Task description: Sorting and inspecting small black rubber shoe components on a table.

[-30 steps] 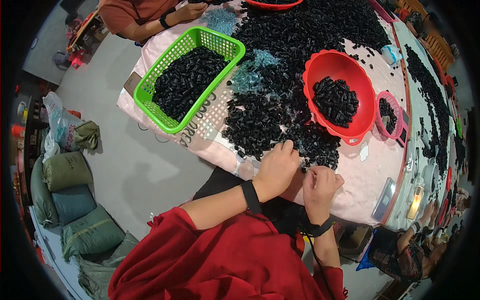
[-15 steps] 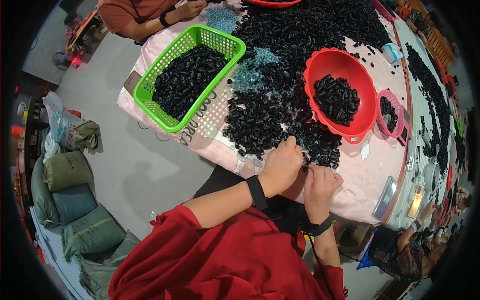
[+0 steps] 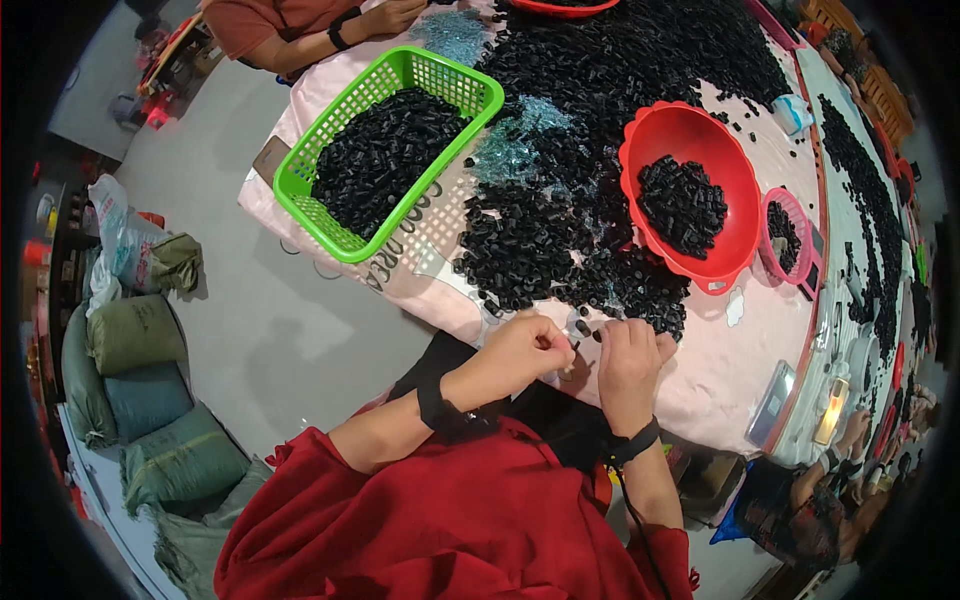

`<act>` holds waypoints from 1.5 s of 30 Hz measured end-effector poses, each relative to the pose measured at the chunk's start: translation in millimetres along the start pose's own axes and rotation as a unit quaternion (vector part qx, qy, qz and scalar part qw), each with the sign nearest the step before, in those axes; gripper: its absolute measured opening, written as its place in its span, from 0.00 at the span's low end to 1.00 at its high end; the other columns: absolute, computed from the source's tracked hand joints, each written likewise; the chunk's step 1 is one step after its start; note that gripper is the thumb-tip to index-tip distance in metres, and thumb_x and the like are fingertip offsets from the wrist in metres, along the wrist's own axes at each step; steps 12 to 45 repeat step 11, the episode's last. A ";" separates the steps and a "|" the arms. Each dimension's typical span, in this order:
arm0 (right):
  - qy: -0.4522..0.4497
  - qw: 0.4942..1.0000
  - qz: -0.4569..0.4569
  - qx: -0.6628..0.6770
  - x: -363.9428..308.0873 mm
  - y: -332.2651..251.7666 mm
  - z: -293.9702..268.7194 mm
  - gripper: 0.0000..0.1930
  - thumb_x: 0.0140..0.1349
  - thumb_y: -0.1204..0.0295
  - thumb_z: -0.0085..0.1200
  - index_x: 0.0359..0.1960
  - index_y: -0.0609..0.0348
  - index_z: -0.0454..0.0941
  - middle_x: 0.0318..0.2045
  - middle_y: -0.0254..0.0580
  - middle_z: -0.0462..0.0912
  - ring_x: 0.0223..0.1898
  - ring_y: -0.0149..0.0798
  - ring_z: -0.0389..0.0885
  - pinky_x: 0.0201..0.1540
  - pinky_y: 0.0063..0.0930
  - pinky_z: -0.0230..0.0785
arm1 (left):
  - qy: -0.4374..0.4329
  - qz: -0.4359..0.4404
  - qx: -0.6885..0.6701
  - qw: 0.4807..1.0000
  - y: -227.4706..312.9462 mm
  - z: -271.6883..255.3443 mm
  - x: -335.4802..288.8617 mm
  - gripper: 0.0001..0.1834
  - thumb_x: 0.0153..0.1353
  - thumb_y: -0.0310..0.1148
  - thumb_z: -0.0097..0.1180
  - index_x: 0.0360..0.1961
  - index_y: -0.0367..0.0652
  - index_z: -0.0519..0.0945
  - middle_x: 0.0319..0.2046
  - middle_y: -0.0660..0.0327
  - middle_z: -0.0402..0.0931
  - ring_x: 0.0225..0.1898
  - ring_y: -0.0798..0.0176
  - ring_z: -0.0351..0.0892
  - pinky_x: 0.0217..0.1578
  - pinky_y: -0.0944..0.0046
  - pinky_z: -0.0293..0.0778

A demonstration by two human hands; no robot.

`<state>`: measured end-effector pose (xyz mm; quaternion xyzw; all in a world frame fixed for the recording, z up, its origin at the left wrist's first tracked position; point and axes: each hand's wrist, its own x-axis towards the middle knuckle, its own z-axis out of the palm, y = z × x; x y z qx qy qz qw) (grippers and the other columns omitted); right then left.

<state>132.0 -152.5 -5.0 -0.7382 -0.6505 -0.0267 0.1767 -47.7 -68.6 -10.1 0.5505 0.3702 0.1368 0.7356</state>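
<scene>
Red loose-sleeved top [image 3: 450, 520] — black band [image 3: 436, 405] on each wrist

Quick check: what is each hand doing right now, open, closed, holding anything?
Left hand: curled shut at the table edge, pinching what looks like a small black piece; too small to confirm.
Right hand: fingers bent, beside the black pieces; grip cannot be told.

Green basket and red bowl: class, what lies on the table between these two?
In the head view, between the green basket and the red bowl lies a loose heap of small black parts, with a patch of bluish-grey bits on it.
</scene>
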 end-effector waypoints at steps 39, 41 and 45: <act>-0.032 0.999 -0.031 -0.006 -3.1 0.7 -4.7 0.12 0.55 0.79 0.52 0.42 0.56 0.77 0.35 0.37 0.75 0.41 0.40 0.74 0.48 0.40 0.56 | -0.074 -0.067 -0.197 0.975 -2.2 0.8 -4.6 0.09 0.67 0.33 0.62 0.39 0.40 0.75 0.38 0.60 0.81 0.39 0.66 0.86 0.35 0.70 0.81; -0.032 0.999 -0.031 -0.006 -3.1 0.7 -4.7 0.12 0.55 0.79 0.52 0.42 0.56 0.77 0.35 0.37 0.75 0.41 0.40 0.74 0.48 0.40 0.56 | -0.074 -0.067 -0.197 0.975 -2.2 0.8 -4.6 0.09 0.67 0.33 0.62 0.39 0.40 0.75 0.38 0.60 0.81 0.39 0.66 0.86 0.35 0.70 0.81; -0.032 0.999 -0.031 -0.006 -3.1 0.7 -4.7 0.12 0.55 0.79 0.52 0.42 0.56 0.77 0.35 0.37 0.75 0.41 0.40 0.74 0.48 0.40 0.56 | -0.074 -0.067 -0.197 0.975 -2.2 0.8 -4.6 0.09 0.67 0.33 0.62 0.39 0.40 0.75 0.38 0.60 0.81 0.39 0.66 0.86 0.35 0.70 0.81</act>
